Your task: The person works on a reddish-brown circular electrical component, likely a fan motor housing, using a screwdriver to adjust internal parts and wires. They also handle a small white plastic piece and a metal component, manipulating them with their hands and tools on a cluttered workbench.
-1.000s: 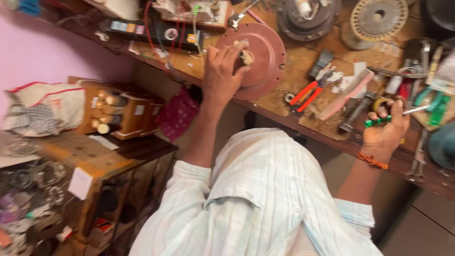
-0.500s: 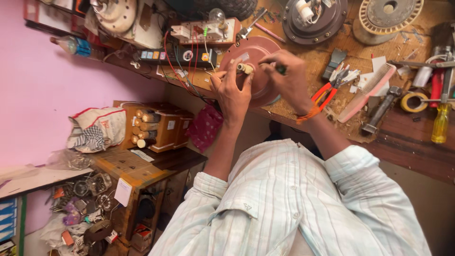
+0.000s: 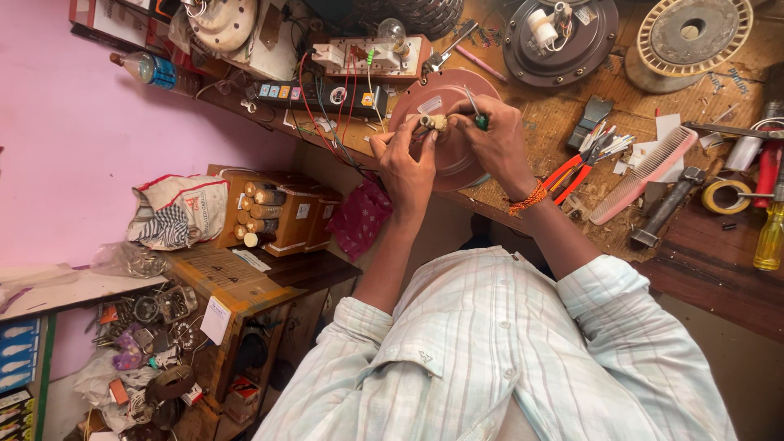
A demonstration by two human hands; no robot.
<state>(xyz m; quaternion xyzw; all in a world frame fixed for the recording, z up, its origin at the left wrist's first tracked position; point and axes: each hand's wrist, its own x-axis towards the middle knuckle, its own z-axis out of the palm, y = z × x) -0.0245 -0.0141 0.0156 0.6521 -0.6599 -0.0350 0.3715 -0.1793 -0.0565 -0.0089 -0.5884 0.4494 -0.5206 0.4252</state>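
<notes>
Head view | left hand (image 3: 408, 167) pinching small cream part (image 3: 433, 122) | right hand (image 3: 500, 145) gripping screwdriver (image 3: 476, 110)

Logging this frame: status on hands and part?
Left hand pinches small cream part. Right hand drives green-handled screwdriver into it. Brown round cover underneath; nothing blocking.

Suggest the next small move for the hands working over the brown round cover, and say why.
Probably turn the green-handled screwdriver in the right hand: its tip seems to meet the small cream part that the left hand pinches above the brown round cover.
</notes>
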